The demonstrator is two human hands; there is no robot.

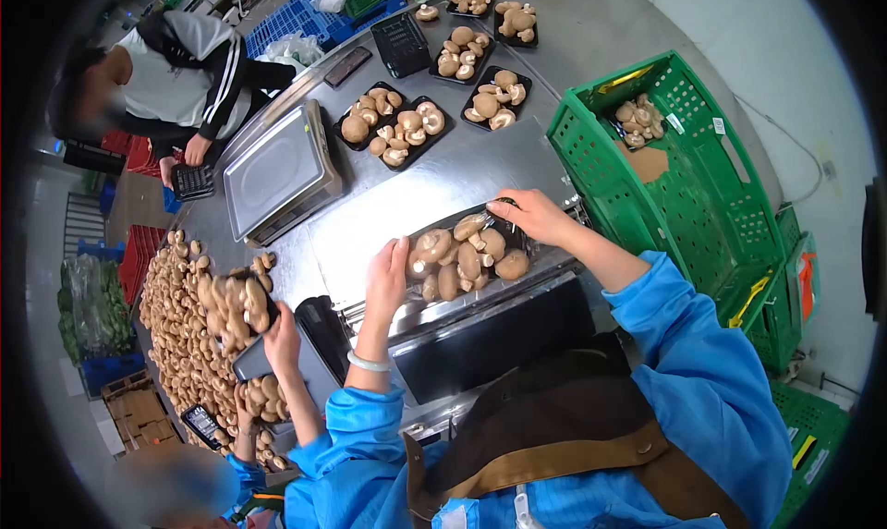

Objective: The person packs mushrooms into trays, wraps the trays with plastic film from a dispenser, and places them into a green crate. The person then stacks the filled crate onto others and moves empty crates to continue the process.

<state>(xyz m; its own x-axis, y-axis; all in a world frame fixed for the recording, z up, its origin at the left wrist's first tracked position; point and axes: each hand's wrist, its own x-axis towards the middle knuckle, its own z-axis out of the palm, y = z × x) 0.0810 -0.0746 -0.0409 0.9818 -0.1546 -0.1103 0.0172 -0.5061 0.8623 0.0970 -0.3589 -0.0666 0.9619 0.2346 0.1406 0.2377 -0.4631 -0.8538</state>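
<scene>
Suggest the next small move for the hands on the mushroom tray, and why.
I'd probably smooth the apparent clear film down at the right end with the right hand: it pinches at the far right corner of the black tray, the left hand is at the opposite end, and the mushrooms heap up between. The tray's underside can't be seen.

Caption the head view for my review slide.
Left hand and right hand at either end of a mushroom pack, a green crate alongside.
</scene>
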